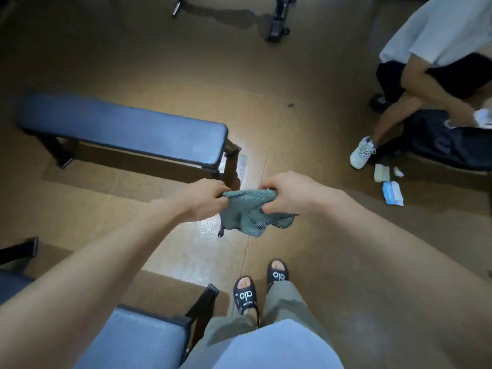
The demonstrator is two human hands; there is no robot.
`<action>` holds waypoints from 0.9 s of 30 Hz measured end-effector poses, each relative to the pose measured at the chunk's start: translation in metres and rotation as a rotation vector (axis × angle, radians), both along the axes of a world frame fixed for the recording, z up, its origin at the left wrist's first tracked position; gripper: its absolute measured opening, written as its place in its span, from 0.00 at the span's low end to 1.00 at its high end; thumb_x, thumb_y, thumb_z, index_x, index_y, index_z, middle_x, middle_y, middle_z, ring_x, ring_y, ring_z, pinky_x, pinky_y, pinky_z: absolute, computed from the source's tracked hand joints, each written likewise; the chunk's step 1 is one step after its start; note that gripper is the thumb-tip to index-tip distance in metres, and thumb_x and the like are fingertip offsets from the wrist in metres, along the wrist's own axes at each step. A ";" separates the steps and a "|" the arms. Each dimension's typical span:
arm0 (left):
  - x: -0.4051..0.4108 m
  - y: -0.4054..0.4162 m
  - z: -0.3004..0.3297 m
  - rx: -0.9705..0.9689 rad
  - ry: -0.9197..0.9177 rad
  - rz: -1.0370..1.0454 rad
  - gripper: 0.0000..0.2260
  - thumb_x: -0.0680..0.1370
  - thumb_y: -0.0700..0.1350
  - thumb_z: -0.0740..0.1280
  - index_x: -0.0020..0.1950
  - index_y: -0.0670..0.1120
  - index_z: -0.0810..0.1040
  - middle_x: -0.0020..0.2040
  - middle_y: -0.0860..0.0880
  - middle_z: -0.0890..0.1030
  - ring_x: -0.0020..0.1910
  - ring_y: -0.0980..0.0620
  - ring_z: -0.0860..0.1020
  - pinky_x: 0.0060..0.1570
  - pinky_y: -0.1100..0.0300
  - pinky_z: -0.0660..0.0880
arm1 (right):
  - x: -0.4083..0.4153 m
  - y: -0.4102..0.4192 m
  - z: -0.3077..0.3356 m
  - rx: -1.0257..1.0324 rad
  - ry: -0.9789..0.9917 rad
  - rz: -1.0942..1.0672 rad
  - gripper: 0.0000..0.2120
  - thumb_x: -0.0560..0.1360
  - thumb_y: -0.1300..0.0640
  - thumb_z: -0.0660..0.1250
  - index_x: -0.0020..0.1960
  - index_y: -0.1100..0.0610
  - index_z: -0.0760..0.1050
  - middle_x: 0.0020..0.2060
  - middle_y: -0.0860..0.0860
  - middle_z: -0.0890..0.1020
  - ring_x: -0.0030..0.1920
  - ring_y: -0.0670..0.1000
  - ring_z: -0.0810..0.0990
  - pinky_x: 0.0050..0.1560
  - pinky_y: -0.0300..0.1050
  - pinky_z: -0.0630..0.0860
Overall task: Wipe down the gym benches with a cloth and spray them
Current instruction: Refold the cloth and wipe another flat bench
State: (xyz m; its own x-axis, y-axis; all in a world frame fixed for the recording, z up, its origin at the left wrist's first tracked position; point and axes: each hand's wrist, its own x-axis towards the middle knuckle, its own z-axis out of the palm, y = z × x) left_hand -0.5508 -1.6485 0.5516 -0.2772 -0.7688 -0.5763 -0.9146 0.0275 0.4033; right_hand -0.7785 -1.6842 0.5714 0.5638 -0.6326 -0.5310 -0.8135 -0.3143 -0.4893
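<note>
A grey-green cloth (pixel 246 211) hangs bunched in the air in front of me, above the brown floor. My left hand (pixel 203 199) pinches its left edge and my right hand (pixel 290 194) grips its right side, both held close together. A blue padded bench (pixel 125 129) stands on the floor ahead and to the left, its near end just beyond my hands. A second blue bench (pixel 138 339) lies at the bottom left, right beside my legs. No spray bottle is in view.
Another person (pixel 431 75) sits at the right on a dark bench (pixel 447 147), one white shoe (pixel 362 153) on the floor. A wipes packet (pixel 392 193) and scraps lie near that shoe. Black equipment legs (pixel 279 20) stand at the top. My sandalled feet (pixel 262 286) are below.
</note>
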 end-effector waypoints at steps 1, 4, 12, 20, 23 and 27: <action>0.006 -0.017 -0.001 0.020 0.032 0.084 0.11 0.81 0.46 0.58 0.51 0.50 0.81 0.52 0.49 0.81 0.52 0.47 0.78 0.44 0.55 0.73 | 0.004 -0.020 -0.004 -0.035 0.023 0.041 0.05 0.75 0.51 0.70 0.50 0.50 0.79 0.42 0.46 0.81 0.43 0.49 0.79 0.34 0.43 0.71; 0.020 -0.065 -0.008 -0.010 0.063 0.226 0.10 0.80 0.42 0.59 0.43 0.50 0.78 0.43 0.48 0.81 0.45 0.47 0.79 0.40 0.57 0.71 | 0.018 -0.079 -0.021 -0.099 0.075 0.133 0.04 0.75 0.59 0.67 0.49 0.54 0.79 0.41 0.50 0.81 0.41 0.51 0.75 0.30 0.42 0.63; 0.065 -0.153 -0.047 0.011 0.096 0.429 0.11 0.82 0.42 0.58 0.41 0.47 0.74 0.39 0.50 0.77 0.41 0.50 0.74 0.40 0.56 0.68 | 0.060 -0.184 -0.072 0.102 -0.020 0.032 0.13 0.79 0.56 0.63 0.36 0.56 0.72 0.29 0.51 0.74 0.31 0.50 0.70 0.31 0.45 0.64; 0.113 -0.196 -0.091 0.107 0.196 0.454 0.13 0.85 0.46 0.54 0.61 0.51 0.76 0.60 0.50 0.79 0.58 0.49 0.75 0.53 0.57 0.67 | 0.165 -0.233 -0.126 0.352 -0.083 -0.556 0.11 0.81 0.56 0.60 0.42 0.58 0.74 0.39 0.57 0.79 0.39 0.56 0.76 0.35 0.46 0.74; 0.132 -0.201 -0.120 0.088 0.227 0.321 0.20 0.83 0.46 0.54 0.76 0.50 0.67 0.72 0.48 0.74 0.70 0.47 0.72 0.65 0.56 0.67 | 0.221 -0.236 -0.142 0.819 -0.413 -1.103 0.14 0.83 0.54 0.59 0.61 0.61 0.77 0.55 0.60 0.83 0.47 0.55 0.82 0.42 0.46 0.81; 0.167 -0.208 -0.170 0.084 0.076 0.246 0.31 0.80 0.55 0.48 0.82 0.44 0.56 0.80 0.42 0.60 0.78 0.40 0.63 0.75 0.46 0.61 | 0.285 -0.233 -0.182 0.929 -0.629 -1.242 0.25 0.74 0.41 0.69 0.62 0.57 0.80 0.56 0.59 0.85 0.57 0.56 0.85 0.63 0.53 0.79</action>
